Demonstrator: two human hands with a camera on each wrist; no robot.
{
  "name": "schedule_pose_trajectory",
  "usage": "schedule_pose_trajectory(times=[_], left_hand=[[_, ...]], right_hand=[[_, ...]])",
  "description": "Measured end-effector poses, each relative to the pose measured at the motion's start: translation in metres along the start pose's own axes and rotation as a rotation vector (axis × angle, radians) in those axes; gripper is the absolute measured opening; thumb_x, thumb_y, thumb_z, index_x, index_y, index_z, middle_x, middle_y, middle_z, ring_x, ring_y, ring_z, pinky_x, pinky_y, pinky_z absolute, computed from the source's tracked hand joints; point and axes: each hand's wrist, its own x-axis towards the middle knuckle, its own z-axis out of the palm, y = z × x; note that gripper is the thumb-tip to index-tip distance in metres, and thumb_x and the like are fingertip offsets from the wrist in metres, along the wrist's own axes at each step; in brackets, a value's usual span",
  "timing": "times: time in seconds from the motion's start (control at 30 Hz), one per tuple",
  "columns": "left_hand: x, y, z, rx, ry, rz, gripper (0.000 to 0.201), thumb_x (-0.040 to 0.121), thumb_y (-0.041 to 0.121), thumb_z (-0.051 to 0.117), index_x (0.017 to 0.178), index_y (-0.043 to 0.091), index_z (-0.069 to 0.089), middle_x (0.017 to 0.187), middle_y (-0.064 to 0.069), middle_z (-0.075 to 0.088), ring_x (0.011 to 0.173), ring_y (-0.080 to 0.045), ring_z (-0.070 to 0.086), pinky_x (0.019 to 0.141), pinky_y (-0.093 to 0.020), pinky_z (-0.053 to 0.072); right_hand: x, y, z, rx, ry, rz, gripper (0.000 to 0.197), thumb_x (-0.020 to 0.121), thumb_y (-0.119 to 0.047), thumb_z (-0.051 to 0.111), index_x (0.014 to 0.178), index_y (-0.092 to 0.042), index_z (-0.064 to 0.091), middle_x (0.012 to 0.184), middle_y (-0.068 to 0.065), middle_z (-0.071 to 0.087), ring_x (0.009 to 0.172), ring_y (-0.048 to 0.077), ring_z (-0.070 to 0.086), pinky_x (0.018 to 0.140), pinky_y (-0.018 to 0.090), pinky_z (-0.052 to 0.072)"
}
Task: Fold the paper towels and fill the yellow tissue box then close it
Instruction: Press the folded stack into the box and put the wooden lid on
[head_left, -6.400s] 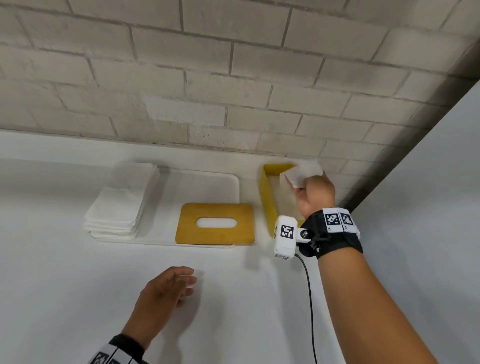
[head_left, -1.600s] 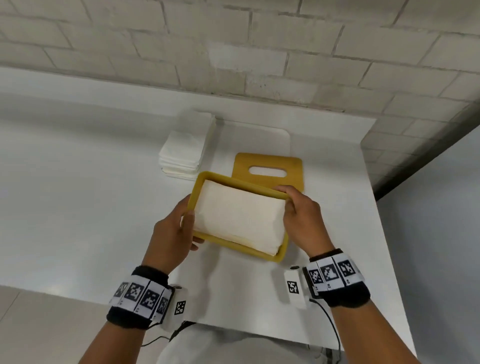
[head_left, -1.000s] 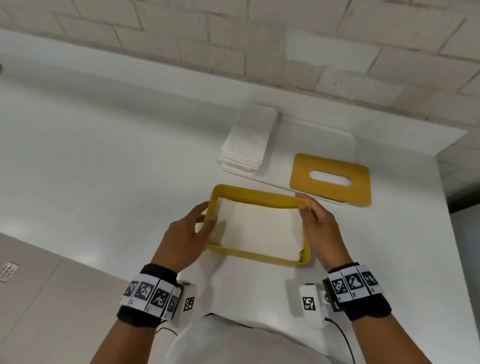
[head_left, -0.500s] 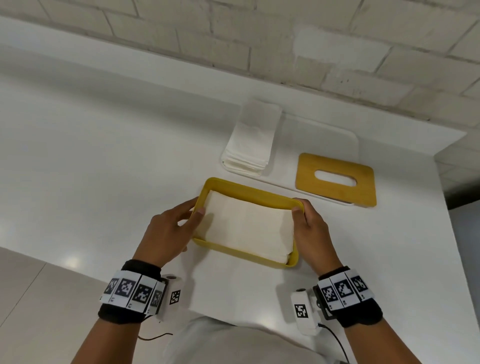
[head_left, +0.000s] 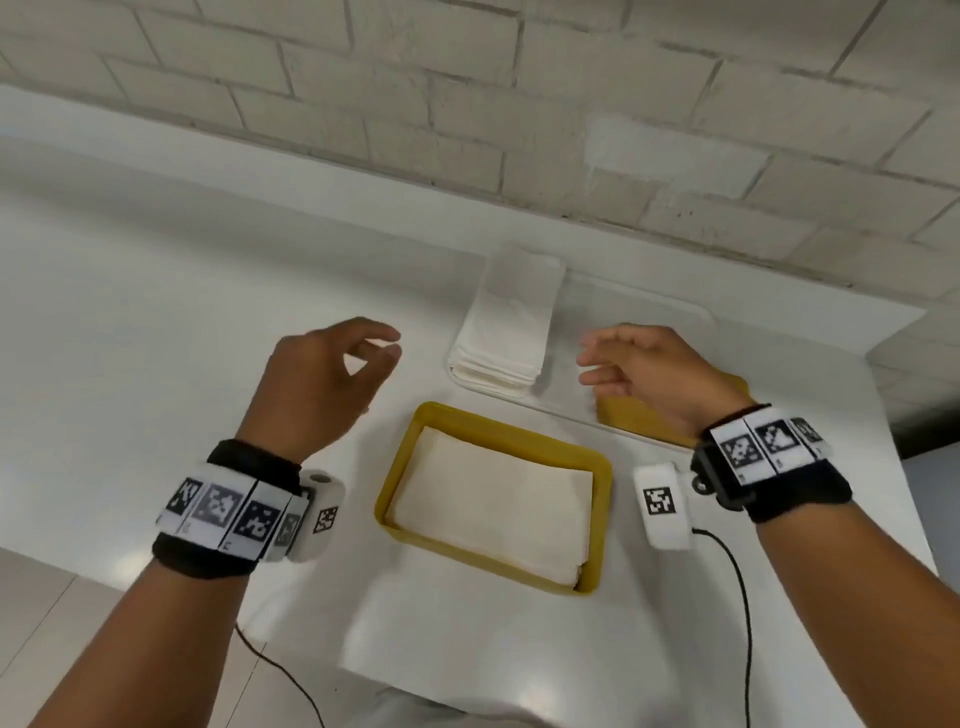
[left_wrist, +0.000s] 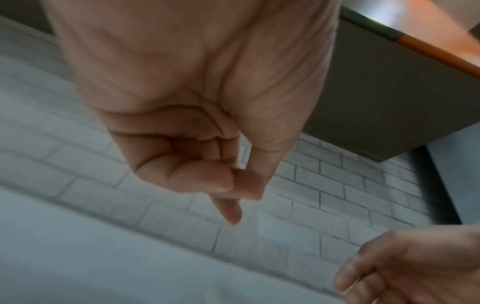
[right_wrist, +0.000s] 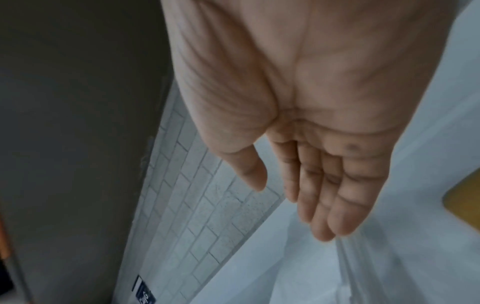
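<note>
The yellow tissue box (head_left: 519, 439) sits open on the white table between my wrists, with folded paper towels (head_left: 493, 504) lying flat inside. Beyond it a stack of white paper towels (head_left: 511, 327) rests on the left end of a white tray (head_left: 649, 312). The yellow slotted lid (head_left: 634, 423) lies on the tray, mostly hidden under my right hand (head_left: 584, 358); a corner of the lid (right_wrist: 465, 201) shows in the right wrist view. That right hand (right_wrist: 293, 205) hovers with straight fingers, empty. My left hand (head_left: 387, 345) hovers left of the stack, fingers loosely curled round nothing (left_wrist: 241, 185).
A brick wall (head_left: 467, 104) runs behind the table. The table's front edge passes under my forearms, with floor (head_left: 52, 597) at lower left. Cables hang from both wrist cameras. My right hand (left_wrist: 389, 277) shows at the lower right of the left wrist view.
Both hands have let go of the box's ends and lifted forward toward the towel stack. The box now rests on the table, nearer the front edge.
</note>
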Motion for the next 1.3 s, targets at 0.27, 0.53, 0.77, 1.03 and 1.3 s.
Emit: schedule_pose_trajectory(times=[0.27, 0.53, 0.77, 1.03, 1.3], left_hand=[[0.119, 0.035, 0.051, 0.242, -0.501, -0.121, 0.037, 0.103, 0.041, 0.050, 0.130, 0.020, 0.064, 0.105, -0.004, 0.072, 0.090, -0.025, 0.075, 0.086, -0.039, 0.062], [0.144, 0.028, 0.090, 0.362, -0.576, -0.209, 0.048, 0.102, 0.044, 0.043, 0.116, 0.007, 0.071, 0.105, -0.009, 0.076, 0.098, -0.023, 0.073, 0.091, -0.039, 0.060], [0.142, 0.022, 0.090, 0.355, -0.607, -0.208, 0.042, 0.103, 0.036, 0.047, 0.130, 0.009, 0.064, 0.117, -0.010, 0.073, 0.103, -0.023, 0.072, 0.094, -0.040, 0.059], [0.140, 0.025, 0.087, 0.408, -0.587, -0.157, 0.042, 0.103, 0.030, 0.047, 0.132, 0.004, 0.064, 0.119, -0.013, 0.072, 0.109, -0.027, 0.069, 0.097, -0.042, 0.057], [0.144, 0.025, 0.067, 0.409, -0.479, -0.035, 0.036, 0.104, 0.038, 0.045, 0.128, 0.027, 0.069, 0.131, -0.003, 0.068, 0.119, -0.026, 0.062, 0.106, -0.038, 0.048]], right_hand=[[0.090, -0.025, 0.035, -0.062, 0.064, 0.217, 0.019, 0.097, -0.019, 0.066, 0.088, -0.003, 0.060, 0.095, 0.015, 0.066, 0.080, 0.026, 0.069, 0.080, 0.036, 0.061], [0.121, -0.010, 0.043, -0.068, 0.117, 0.270, 0.022, 0.082, -0.017, 0.075, 0.094, -0.001, 0.067, 0.099, 0.019, 0.076, 0.084, 0.030, 0.076, 0.085, 0.048, 0.062], [0.114, -0.011, 0.050, -0.026, 0.155, 0.251, 0.022, 0.078, -0.025, 0.077, 0.079, -0.005, 0.068, 0.087, 0.015, 0.076, 0.085, 0.032, 0.075, 0.089, 0.047, 0.060], [0.117, -0.015, 0.066, -0.027, 0.122, 0.227, 0.025, 0.080, -0.027, 0.078, 0.085, -0.006, 0.065, 0.092, 0.021, 0.073, 0.087, 0.038, 0.073, 0.086, 0.056, 0.060], [0.119, -0.021, 0.071, -0.012, 0.118, 0.125, 0.038, 0.086, -0.005, 0.069, 0.122, -0.004, 0.060, 0.117, 0.012, 0.069, 0.102, 0.032, 0.067, 0.091, 0.042, 0.058]])
